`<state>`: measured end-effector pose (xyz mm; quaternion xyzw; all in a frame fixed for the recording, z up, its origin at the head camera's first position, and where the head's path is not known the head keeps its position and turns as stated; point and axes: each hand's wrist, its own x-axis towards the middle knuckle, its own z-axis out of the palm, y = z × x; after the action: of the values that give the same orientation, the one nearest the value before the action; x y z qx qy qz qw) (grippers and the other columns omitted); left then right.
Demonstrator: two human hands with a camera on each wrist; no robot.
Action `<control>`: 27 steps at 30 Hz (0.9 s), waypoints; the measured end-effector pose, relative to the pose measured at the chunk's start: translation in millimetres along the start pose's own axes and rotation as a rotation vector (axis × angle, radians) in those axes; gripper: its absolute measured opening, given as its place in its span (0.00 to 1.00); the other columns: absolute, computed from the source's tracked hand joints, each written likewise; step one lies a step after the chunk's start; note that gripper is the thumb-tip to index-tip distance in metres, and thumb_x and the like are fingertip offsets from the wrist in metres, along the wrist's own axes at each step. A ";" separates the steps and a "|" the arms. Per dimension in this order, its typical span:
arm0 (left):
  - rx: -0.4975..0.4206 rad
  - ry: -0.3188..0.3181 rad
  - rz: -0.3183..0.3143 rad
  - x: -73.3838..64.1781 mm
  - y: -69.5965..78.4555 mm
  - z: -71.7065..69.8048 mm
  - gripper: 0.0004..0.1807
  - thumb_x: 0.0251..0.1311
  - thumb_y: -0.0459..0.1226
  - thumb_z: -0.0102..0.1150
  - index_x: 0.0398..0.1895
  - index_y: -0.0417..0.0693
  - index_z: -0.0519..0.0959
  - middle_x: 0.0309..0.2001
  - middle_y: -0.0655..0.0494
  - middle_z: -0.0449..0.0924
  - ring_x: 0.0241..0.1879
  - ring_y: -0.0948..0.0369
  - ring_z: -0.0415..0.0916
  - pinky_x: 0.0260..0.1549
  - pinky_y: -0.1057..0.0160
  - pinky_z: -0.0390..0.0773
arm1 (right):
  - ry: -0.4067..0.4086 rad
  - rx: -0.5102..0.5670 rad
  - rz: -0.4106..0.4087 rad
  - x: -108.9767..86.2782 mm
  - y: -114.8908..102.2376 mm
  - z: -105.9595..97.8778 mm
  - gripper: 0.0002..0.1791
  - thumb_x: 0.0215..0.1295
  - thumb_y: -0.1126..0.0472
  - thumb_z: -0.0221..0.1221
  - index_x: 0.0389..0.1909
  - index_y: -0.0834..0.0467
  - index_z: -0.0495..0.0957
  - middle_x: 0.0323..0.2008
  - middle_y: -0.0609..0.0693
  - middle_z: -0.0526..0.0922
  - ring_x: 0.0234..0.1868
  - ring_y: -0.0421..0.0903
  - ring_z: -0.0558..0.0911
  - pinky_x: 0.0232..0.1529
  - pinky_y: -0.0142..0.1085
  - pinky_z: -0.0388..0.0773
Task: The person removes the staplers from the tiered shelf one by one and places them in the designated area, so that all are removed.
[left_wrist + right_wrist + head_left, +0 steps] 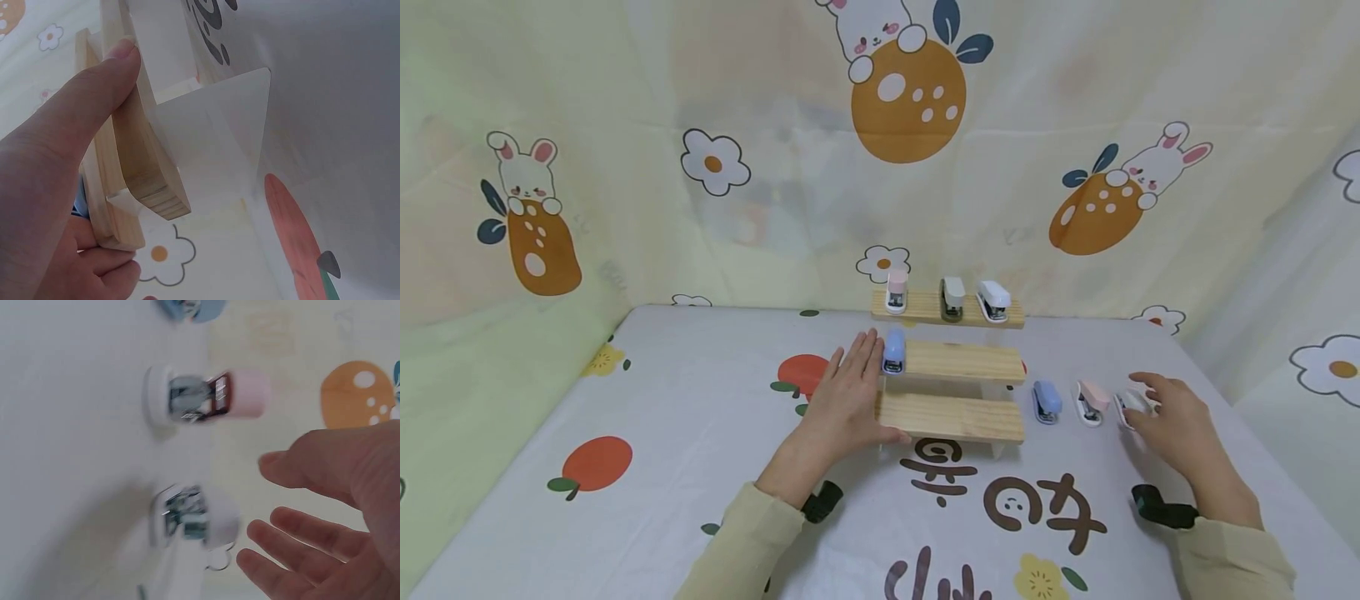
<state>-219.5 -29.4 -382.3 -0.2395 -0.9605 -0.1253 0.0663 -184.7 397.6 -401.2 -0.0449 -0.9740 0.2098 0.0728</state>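
My left hand (847, 400) grips the left end of a tiered wooden stand (955, 417). Its thumb lies on the lower board (147, 156), and its fingers reach the end of the middle board (112, 219). Close by those fingertips, a blue mini stapler (893, 351) stands on the middle board. My right hand (1180, 425) hovers around a white mini stapler (1131, 407) on the table; in the right wrist view its fingers are spread, apart from that stapler (222, 519). Left of it stand a pink stapler (1092, 402) and another blue stapler (1047, 402).
The top board (925, 310) at the back bears a pink stapler (897, 292), a grey-green stapler (952, 298) and a white stapler (993, 301). Clear supports (212, 125) hold the boards up. A patterned cloth covers the table (700, 400), and a printed curtain (760, 233) hangs behind.
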 end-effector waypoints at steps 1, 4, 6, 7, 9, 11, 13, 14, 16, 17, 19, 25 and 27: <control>-0.002 -0.001 0.000 0.1 0.0 -0.1 0.75 0.33 0.67 0.76 0.78 0.38 0.47 0.80 0.46 0.44 0.80 0.52 0.41 0.78 0.49 0.47 | 0.028 0.006 -0.009 -0.7 -3.4 -1.6 0.29 0.63 0.64 0.59 0.64 0.70 0.66 0.59 0.79 0.65 0.51 0.75 0.73 0.41 0.64 0.78; -0.003 -0.002 -0.001 0.5 -0.3 -0.5 0.75 0.33 0.67 0.76 0.78 0.38 0.47 0.80 0.46 0.44 0.80 0.52 0.41 0.78 0.49 0.46 | 0.107 0.024 -0.027 -2.7 -13.9 -5.2 0.27 0.64 0.65 0.57 0.63 0.69 0.68 0.60 0.78 0.64 0.51 0.75 0.73 0.41 0.64 0.79; -0.005 -0.002 0.000 0.7 -0.5 -0.6 0.75 0.33 0.66 0.76 0.78 0.38 0.47 0.80 0.46 0.44 0.80 0.52 0.41 0.78 0.49 0.47 | 0.154 0.038 -0.041 -4.3 -21.2 -8.0 0.25 0.65 0.66 0.56 0.63 0.69 0.69 0.61 0.77 0.65 0.53 0.75 0.73 0.44 0.65 0.79; -0.003 -0.001 0.000 0.8 -0.6 -0.6 0.75 0.33 0.66 0.76 0.78 0.38 0.47 0.80 0.46 0.44 0.80 0.52 0.41 0.78 0.48 0.47 | 0.175 0.042 -0.050 -5.2 -24.7 -9.3 0.25 0.65 0.66 0.56 0.62 0.69 0.69 0.61 0.77 0.65 0.54 0.75 0.73 0.45 0.65 0.78; -0.002 -0.003 0.000 0.9 -0.6 -0.6 0.75 0.33 0.67 0.76 0.78 0.38 0.47 0.80 0.46 0.44 0.80 0.52 0.42 0.78 0.49 0.47 | 0.207 0.048 -0.063 -6.7 -31.4 -12.3 0.24 0.66 0.68 0.57 0.62 0.69 0.70 0.61 0.76 0.66 0.55 0.74 0.73 0.47 0.66 0.78; -0.003 -0.003 0.001 1.0 -0.5 -0.6 0.75 0.33 0.66 0.76 0.78 0.38 0.47 0.80 0.45 0.44 0.80 0.52 0.42 0.78 0.49 0.47 | 0.232 0.053 -0.077 -7.8 -37.8 -14.7 0.24 0.65 0.68 0.57 0.62 0.69 0.70 0.61 0.75 0.67 0.56 0.73 0.73 0.48 0.67 0.77; -0.006 -0.004 0.002 1.0 -0.3 -0.6 0.75 0.33 0.66 0.76 0.78 0.38 0.47 0.80 0.45 0.44 0.80 0.51 0.42 0.78 0.49 0.47 | 0.239 0.049 -0.089 -8.2 -44.0 -16.1 0.23 0.65 0.68 0.57 0.62 0.69 0.70 0.60 0.74 0.68 0.56 0.72 0.73 0.48 0.66 0.77; -0.007 -0.001 0.004 0.9 -0.2 -0.5 0.74 0.33 0.66 0.76 0.78 0.37 0.48 0.80 0.45 0.44 0.80 0.51 0.42 0.78 0.48 0.47 | 0.242 0.049 -0.096 -8.2 -46.7 -16.4 0.23 0.65 0.69 0.57 0.61 0.69 0.71 0.60 0.74 0.68 0.56 0.72 0.74 0.49 0.66 0.77; -0.007 -0.002 0.004 0.9 -0.1 -0.6 0.74 0.33 0.66 0.76 0.78 0.37 0.48 0.80 0.45 0.44 0.80 0.51 0.42 0.78 0.48 0.47 | 0.245 0.054 -0.113 -8.5 -52.7 -17.0 0.23 0.65 0.69 0.58 0.61 0.69 0.71 0.59 0.74 0.69 0.55 0.72 0.74 0.49 0.66 0.76; -0.006 0.001 0.007 0.8 -0.1 -0.5 0.74 0.33 0.66 0.77 0.78 0.37 0.48 0.80 0.44 0.45 0.80 0.51 0.43 0.78 0.48 0.48 | 0.247 0.058 -0.123 -8.6 -55.7 -17.1 0.23 0.64 0.69 0.58 0.61 0.69 0.71 0.59 0.74 0.69 0.55 0.72 0.74 0.49 0.66 0.76; -0.004 0.003 0.007 0.6 -0.1 -0.5 0.74 0.33 0.66 0.77 0.78 0.37 0.48 0.80 0.44 0.45 0.80 0.51 0.43 0.78 0.48 0.48 | 0.249 0.058 -0.142 -8.9 -62.1 -17.6 0.23 0.64 0.70 0.59 0.60 0.69 0.72 0.59 0.73 0.70 0.54 0.71 0.75 0.49 0.66 0.77; -0.002 0.009 0.007 -0.1 0.4 -1.7 0.75 0.32 0.66 0.76 0.78 0.37 0.48 0.80 0.45 0.45 0.80 0.51 0.43 0.78 0.48 0.48 | 0.265 0.064 -0.207 -9.3 -83.7 -18.8 0.22 0.64 0.69 0.60 0.59 0.68 0.74 0.58 0.71 0.72 0.51 0.70 0.77 0.47 0.65 0.79; 0.001 0.008 0.007 0.0 0.5 -1.8 0.75 0.33 0.67 0.76 0.78 0.37 0.48 0.80 0.45 0.45 0.80 0.51 0.42 0.78 0.49 0.48 | 0.261 0.066 -0.220 -9.2 -91.5 -18.4 0.22 0.64 0.69 0.61 0.59 0.67 0.74 0.58 0.70 0.73 0.51 0.70 0.77 0.47 0.65 0.79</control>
<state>-219.1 -29.5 -380.4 -0.2422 -0.9595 -0.1255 0.0706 -177.8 320.8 -347.7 0.0376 -0.9479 0.2248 0.2227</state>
